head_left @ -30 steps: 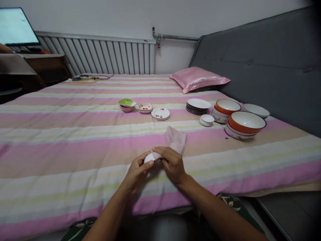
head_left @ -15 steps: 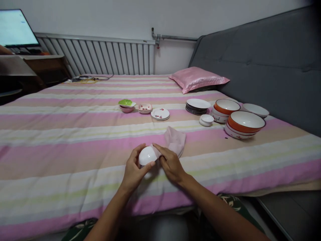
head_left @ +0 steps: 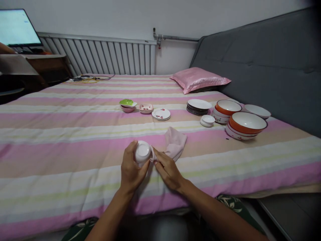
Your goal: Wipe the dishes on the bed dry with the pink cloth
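Observation:
My left hand (head_left: 131,167) grips a small white bowl (head_left: 142,151) by its sides, fingers at the far edge and thumb at the near one. The bowl is tilted so that its round foot faces up toward me. My right hand (head_left: 167,169) pinches a pale pink cloth (head_left: 175,142) and presses a fold of it against the bowl's right rim. The rest of the cloth trails away on the bed behind my right fingers. Both hands are just above the striped bedspread (head_left: 75,147).
Ahead lie a green leaf-shaped dish (head_left: 127,102), a pink square dish (head_left: 145,107) and flowered plates (head_left: 161,114). Toward the right stand dark-edged plates (head_left: 199,104), small white dishes (head_left: 207,120) and orange-and-white bowls (head_left: 247,124). A pink pillow (head_left: 199,79) rests near the grey headboard (head_left: 258,63).
My left hand has turned the bowl so its foot now shows, and shifted it slightly left. My right hand has kept the cloth at the rim.

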`<state>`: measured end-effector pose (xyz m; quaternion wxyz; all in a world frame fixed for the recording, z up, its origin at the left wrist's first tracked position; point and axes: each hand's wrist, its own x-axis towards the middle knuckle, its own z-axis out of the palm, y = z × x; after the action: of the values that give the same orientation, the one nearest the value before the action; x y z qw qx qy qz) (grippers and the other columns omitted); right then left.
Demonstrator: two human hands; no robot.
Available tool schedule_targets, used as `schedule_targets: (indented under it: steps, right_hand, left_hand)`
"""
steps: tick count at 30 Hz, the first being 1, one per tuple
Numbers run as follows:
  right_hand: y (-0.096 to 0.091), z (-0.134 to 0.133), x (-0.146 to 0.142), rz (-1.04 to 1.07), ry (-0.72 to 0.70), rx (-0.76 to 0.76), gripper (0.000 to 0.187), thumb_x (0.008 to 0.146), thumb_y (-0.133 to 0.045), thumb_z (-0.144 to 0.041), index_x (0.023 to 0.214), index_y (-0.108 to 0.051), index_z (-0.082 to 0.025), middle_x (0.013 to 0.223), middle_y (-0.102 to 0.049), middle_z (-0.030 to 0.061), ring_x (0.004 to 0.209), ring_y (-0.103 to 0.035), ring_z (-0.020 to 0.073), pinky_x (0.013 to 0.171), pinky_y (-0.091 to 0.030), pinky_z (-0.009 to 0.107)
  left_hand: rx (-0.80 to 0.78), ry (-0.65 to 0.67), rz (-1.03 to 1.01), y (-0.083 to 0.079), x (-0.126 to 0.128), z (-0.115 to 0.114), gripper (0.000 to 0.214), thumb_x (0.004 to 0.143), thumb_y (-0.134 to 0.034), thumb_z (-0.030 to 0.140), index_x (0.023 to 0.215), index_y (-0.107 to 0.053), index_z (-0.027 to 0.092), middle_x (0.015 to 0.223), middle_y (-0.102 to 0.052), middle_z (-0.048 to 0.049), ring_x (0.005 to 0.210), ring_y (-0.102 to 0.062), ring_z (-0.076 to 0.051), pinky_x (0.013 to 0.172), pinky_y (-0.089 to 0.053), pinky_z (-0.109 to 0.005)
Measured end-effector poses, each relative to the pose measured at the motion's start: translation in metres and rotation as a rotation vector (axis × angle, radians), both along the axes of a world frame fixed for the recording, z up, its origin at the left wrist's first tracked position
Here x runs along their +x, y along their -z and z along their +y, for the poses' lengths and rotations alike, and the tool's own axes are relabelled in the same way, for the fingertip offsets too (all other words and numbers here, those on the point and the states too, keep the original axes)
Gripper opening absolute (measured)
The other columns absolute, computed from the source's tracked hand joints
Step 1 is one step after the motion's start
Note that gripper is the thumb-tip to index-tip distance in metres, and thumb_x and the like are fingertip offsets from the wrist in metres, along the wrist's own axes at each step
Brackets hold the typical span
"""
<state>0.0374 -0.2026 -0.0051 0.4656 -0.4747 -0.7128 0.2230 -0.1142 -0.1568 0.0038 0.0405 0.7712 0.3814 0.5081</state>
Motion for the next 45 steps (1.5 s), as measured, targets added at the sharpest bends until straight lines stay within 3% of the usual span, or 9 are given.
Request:
schedule_targets:
  steps: [7, 18, 45]
  right_hand:
    - [0.005, -0.001, -0.004, 0.046, 0.039, -0.014, 0.051, 0.094, -0.035, -0.026, 0.143, -0.024, -0.023, 0.142, -0.039, 0.0059, 0.13, -0.037, 0.0178, 0.108, -0.031, 0.038]
    - [-0.001, 0.003, -0.002, 0.308, 0.059, -0.096, 0.043, 0.095, -0.036, -0.037, 0.134, -0.043, -0.022, 0.137, -0.046, 0.0043, 0.128, -0.041, 0.0174, 0.109, -0.032, 0.038]
    - [0.007, 0.007, -0.002, 0.339, 0.081, -0.068, 0.039, 0.096, -0.033, -0.036, 0.128, -0.05, -0.021, 0.131, -0.052, 0.0055, 0.124, -0.045, 0.0155, 0.107, -0.033, 0.035]
  left_hand:
    - [0.056, 0.029, 0.056, 0.002, 0.006, -0.007, 0.065, 0.073, -0.064, 0.019, 0.131, -0.035, 0.019, 0.123, -0.052, -0.014, 0.117, -0.049, -0.028, 0.097, -0.042, -0.046]
    - [0.034, 0.215, 0.164, 0.007, 0.01, -0.012, 0.065, 0.076, -0.059, 0.015, 0.134, -0.03, 0.018, 0.131, -0.047, -0.0168, 0.127, -0.04, -0.029, 0.101, -0.04, -0.048]
    - [0.059, 0.293, 0.224, 0.006, 0.011, -0.015, 0.063, 0.077, -0.055, 0.01, 0.134, -0.03, 0.016, 0.134, -0.044, -0.0183, 0.13, -0.036, -0.028, 0.102, -0.039, -0.049]
